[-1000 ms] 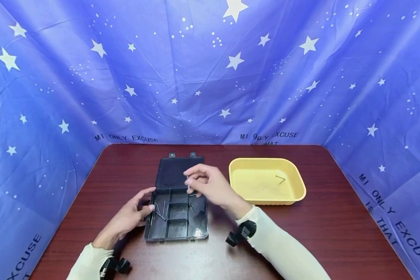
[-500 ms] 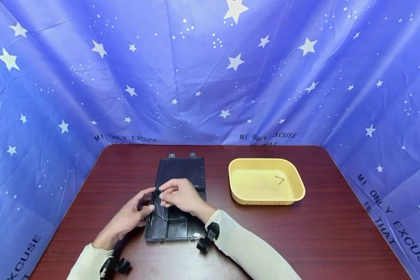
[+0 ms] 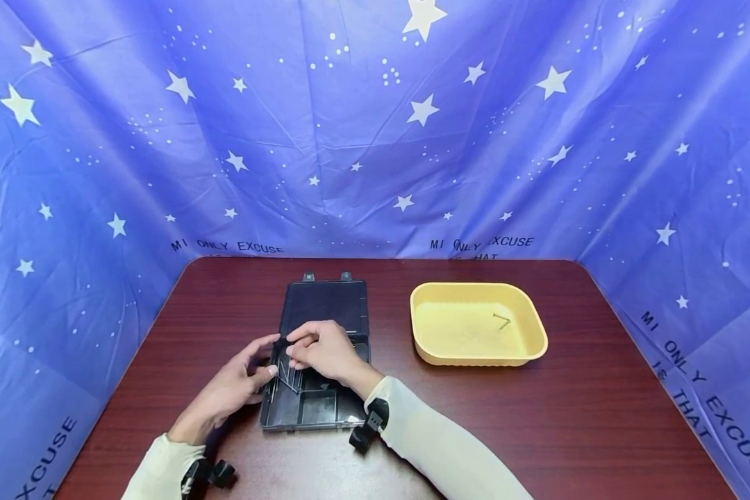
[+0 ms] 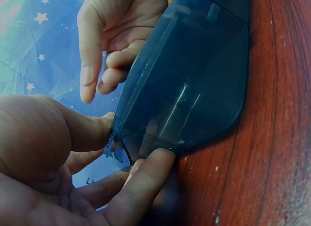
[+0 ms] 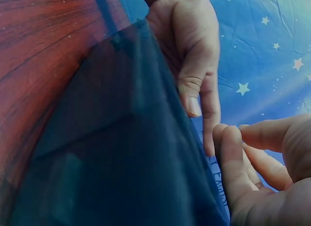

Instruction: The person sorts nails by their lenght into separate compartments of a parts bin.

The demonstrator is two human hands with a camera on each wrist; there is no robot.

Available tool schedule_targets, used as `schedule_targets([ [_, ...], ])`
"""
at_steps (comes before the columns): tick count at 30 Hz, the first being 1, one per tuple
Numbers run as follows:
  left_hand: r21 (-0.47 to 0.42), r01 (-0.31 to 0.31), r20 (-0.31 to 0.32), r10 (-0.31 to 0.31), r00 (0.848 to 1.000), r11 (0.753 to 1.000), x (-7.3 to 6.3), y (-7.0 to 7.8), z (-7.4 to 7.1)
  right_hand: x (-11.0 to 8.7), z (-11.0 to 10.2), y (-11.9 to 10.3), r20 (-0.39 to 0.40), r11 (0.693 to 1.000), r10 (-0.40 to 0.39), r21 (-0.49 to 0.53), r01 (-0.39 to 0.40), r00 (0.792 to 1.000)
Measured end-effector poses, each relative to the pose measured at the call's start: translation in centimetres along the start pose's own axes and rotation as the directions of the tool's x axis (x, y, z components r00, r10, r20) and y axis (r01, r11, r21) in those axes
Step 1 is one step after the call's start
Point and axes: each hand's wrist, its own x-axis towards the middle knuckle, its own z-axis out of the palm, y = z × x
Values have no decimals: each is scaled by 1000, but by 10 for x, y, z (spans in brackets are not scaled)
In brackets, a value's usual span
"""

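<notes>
A black plastic compartment box (image 3: 282, 415) lies with its lid (image 3: 325, 305) folded back on the table. My left hand (image 3: 234, 380) grips its left wall, thumb on the rim and fingers outside; the left wrist view shows the wall between them. Several thin metal nails (image 3: 289, 386) lie in the long left compartment. Over that compartment's upper part is my right hand (image 3: 325, 351), fingertips low and no nail clearly seen between them. In the left wrist view, the right hand (image 4: 121, 36) has its index finger straight and apart from the others. The middle compartments are partly hidden beneath it.
To the right stands a yellow tray (image 3: 450, 360) with a few brass-coloured screws (image 3: 503, 319) inside. The table (image 3: 537, 430) is dark red wood. A blue star-patterned curtain (image 3: 375, 139) encloses the back and sides.
My right hand moved left from the box's right side to its left compartment, carrying a nail that no longer shows at the fingertips. The left hand kept its hold on the box.
</notes>
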Motion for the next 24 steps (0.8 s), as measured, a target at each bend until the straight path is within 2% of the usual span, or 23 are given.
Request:
schedule_targets([
  [5, 12, 13, -20, -13, 1000, 1000, 1, 0, 2, 0, -11, -4, -11, 999, -6, 48, 7, 1000],
  [12, 40, 39, -51, -37, 998, 998, 1, -1, 3, -2, -37, -13, -11, 999, -33, 36, 33, 999],
  [17, 38, 40, -52, -38, 998, 998, 2, -1, 4, -7, -70, -18, -39, 998, -57, 33, 58, 998],
  [24, 54, 30, -54, -27, 998, 998, 1, 0, 2, -23, -124, -27, -174, 998, -58, 24, 64, 983],
])
